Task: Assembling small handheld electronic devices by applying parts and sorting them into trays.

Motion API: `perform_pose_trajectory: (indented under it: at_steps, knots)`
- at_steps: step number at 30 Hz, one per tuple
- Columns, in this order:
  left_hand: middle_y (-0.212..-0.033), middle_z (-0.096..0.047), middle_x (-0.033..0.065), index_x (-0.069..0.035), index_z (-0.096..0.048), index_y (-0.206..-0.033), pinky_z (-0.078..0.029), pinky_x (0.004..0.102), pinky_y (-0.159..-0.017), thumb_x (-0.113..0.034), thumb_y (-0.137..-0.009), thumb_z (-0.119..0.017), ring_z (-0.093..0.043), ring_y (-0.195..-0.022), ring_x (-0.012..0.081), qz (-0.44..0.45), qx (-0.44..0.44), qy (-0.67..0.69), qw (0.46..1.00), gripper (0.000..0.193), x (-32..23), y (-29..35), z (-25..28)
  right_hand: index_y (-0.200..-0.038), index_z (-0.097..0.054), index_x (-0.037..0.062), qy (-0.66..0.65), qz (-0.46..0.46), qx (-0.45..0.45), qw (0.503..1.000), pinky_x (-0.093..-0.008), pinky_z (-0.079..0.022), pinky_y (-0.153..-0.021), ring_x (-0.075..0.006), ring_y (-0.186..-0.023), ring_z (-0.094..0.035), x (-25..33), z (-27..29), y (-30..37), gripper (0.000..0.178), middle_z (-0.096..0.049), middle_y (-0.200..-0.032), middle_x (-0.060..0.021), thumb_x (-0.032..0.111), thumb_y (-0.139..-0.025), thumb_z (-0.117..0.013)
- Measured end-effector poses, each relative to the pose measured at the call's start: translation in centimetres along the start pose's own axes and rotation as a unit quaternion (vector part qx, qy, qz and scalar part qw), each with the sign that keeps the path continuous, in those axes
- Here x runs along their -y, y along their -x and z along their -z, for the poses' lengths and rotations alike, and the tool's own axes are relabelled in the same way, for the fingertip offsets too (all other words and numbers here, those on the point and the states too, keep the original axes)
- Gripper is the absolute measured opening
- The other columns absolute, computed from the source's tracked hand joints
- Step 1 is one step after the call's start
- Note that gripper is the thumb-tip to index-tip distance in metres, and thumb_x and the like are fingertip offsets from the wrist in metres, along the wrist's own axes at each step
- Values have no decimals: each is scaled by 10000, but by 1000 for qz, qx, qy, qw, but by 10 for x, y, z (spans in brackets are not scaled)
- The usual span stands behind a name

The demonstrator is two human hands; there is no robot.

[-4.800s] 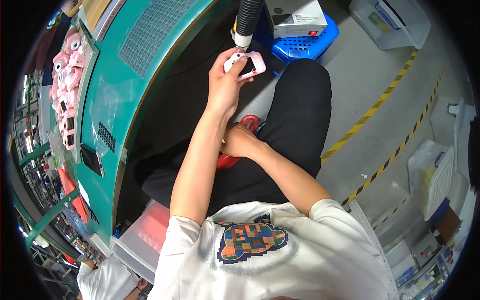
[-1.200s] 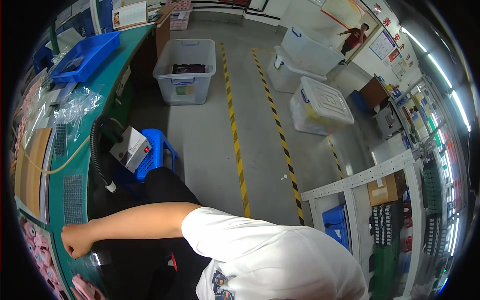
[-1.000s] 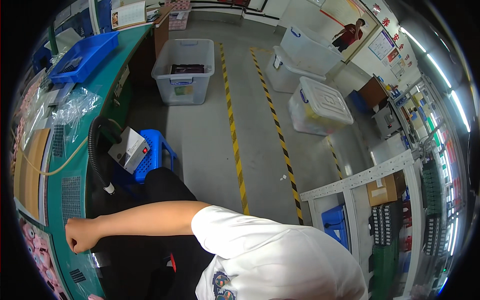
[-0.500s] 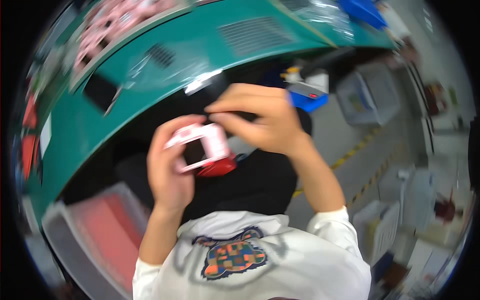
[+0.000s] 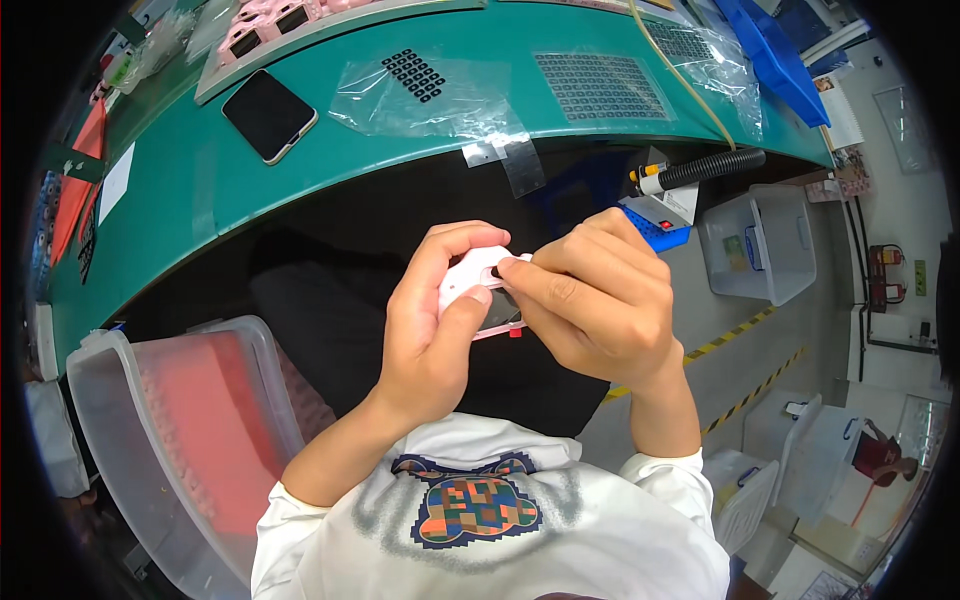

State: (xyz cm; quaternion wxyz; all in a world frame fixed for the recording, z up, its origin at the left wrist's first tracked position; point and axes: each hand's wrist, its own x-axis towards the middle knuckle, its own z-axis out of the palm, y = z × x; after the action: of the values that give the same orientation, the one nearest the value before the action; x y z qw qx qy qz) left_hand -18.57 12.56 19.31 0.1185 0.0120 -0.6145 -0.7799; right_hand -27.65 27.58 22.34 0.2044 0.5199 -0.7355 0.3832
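My left hand is wrapped round a pink toy camera with a dark screen, held above my lap. Its thumb lies across the screen side, and a bit of red shows at the lower edge. From the right, my right hand meets the camera with its fingers closed. At the index fingertip a small black piece touches the pink shell; the fingers partly cover it. On the green table ahead, a sheet of small black pieces lies on a clear plastic bag.
A phone and a grid-patterned sheet lie on the green table. Pink cameras fill a tray at the back left. Clear bins stand left and right. A black hose hangs at the table edge.
Both hands and the camera have shifted to the right. The right hand, earlier raised above the camera, is now down against it. The camera has turned, its screen now mostly covered.
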Motion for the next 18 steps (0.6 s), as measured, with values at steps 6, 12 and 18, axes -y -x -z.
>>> perform_pose_trajectory:
  at_steps: [6, 12, 18]
  knots:
    - [-1251, -570, 155, 19, -556, -1250, -424, 319, -961, -74, -852, -459, -553, -1093, 235, -5, 1, -46, 999, 421, -1, 1, -2, -824, -771, 52, 9, 10, 0, 1000, -263, -402, -642, -134, -583, -493, 0, -1, 2, 190, -657, -716, -20, -44, -661, -786]
    - [-1231, -571, 146, 19, -561, -1238, -430, 310, -941, -51, -864, -480, -554, -1064, 223, -14, 4, -58, 998, 389, 0, 2, -2, -823, -772, 59, 14, 22, -1, 1000, -267, -395, -656, -133, -577, -488, -1, 0, 2, 166, -657, -723, -15, -27, -684, -793]
    - [-1168, -604, 135, 15, -597, -1185, -459, 293, -888, -14, -869, -520, -576, -1000, 210, -28, -18, -85, 996, 326, 3, 0, -4, -836, -776, 57, 55, -17, 52, 997, -261, -375, -681, -132, -595, -475, 7, 8, -5, 158, -660, -752, -6, -20, -699, -794]
